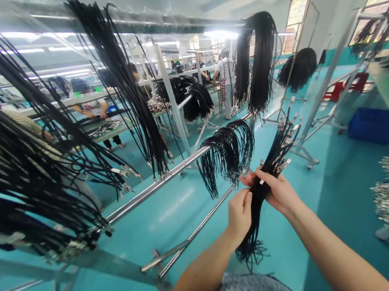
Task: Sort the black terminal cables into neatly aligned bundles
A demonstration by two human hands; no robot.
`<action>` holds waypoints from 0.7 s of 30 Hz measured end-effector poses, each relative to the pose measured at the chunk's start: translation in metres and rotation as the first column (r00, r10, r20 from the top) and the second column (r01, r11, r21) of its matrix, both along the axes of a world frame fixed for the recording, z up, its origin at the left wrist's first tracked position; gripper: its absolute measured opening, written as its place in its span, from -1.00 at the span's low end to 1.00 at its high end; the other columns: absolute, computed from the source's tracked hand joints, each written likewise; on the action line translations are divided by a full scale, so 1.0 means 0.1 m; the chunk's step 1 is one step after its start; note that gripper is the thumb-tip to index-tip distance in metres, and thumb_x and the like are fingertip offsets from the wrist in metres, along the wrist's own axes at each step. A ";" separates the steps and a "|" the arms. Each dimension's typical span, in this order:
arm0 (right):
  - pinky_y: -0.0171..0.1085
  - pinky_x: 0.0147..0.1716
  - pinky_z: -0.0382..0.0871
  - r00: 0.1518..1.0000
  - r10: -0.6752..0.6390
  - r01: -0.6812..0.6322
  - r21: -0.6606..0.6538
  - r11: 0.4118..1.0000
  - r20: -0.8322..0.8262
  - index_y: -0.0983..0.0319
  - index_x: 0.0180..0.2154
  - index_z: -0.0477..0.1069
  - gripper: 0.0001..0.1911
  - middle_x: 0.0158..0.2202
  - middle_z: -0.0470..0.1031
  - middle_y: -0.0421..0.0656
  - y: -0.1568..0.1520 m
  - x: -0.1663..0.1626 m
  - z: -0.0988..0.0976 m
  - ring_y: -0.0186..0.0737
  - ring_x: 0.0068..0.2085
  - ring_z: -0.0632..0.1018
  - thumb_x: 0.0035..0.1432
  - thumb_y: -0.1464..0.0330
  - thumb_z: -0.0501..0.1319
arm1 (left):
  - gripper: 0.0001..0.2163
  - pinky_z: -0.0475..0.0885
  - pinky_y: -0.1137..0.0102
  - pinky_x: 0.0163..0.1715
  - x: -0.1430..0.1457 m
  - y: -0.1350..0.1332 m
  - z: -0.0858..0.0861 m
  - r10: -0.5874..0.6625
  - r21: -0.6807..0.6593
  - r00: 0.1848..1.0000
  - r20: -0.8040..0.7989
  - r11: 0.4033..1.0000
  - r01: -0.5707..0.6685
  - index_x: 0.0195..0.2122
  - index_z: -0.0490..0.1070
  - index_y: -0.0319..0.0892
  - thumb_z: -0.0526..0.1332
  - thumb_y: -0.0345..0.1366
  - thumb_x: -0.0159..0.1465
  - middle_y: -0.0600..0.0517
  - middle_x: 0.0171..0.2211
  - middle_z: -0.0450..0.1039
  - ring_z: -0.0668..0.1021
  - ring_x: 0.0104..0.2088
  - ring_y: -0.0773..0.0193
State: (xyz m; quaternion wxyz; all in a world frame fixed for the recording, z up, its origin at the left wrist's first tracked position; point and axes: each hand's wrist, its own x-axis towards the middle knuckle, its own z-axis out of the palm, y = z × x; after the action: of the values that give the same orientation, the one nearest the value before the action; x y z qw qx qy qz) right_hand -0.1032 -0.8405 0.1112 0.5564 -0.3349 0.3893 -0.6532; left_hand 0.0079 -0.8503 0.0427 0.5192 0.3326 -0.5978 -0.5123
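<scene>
Gripping cord bundle (259,194) | both hands closed around it: left (239,213), right (276,190) | black, metal-tipped, frayed below

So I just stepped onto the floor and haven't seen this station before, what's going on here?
A person holds a bundle of black cords in both hands: the left hand grips it lower down, the right hand higher up, near the metal-tipped ends. In front stands a metal rail with more black cords draped over it. Other people work at tables farther back.
</scene>
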 end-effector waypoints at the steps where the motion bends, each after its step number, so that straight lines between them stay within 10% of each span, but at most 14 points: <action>1: -0.13 -0.25 0.44 1.000 0.002 -0.002 -0.001 1.000 -0.013 0.23 -0.43 0.37 -0.75 -0.44 0.50 -0.14 0.01 -0.02 0.00 -0.11 -0.29 0.55 -0.12 0.23 0.33 | -0.87 0.20 0.41 -0.31 -0.01 0.00 0.03 0.008 -0.007 1.000 0.009 1.000 -0.008 -0.39 0.48 -0.17 0.17 -0.27 0.17 0.01 -0.50 0.36 0.33 -0.44 0.24; 13: -0.27 -0.42 0.40 0.857 -0.126 0.125 -0.035 0.992 -0.500 0.28 -0.48 0.41 -0.70 -0.53 0.48 -0.12 0.12 -0.31 -0.29 -0.25 -0.49 0.48 -0.01 0.15 0.20 | -0.83 0.23 0.46 -0.33 0.04 -0.09 0.08 -0.128 -0.198 0.880 0.458 0.950 0.241 -0.60 0.39 -0.13 0.21 -0.27 0.11 0.04 -0.61 0.21 0.38 -0.43 0.25; 21: -0.34 -0.59 0.21 0.638 -0.104 0.048 -0.096 0.994 -0.763 0.22 -0.66 0.20 -0.64 -0.75 0.26 -0.24 0.28 -0.29 -0.36 -0.38 -0.66 0.29 0.08 0.19 0.08 | -0.64 0.28 0.50 -0.44 -0.16 -0.27 0.74 -0.188 -0.081 0.980 0.073 0.978 0.193 -0.17 0.43 -0.18 0.33 -0.23 -0.02 -0.03 -0.24 0.42 0.40 -0.38 0.34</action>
State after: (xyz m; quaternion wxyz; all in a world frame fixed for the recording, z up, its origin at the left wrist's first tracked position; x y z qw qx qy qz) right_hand -0.1326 -0.8125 0.0754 0.2996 -0.5815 0.5802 -0.4852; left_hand -0.0084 -0.8770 0.1162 0.4622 0.2670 -0.6652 -0.5221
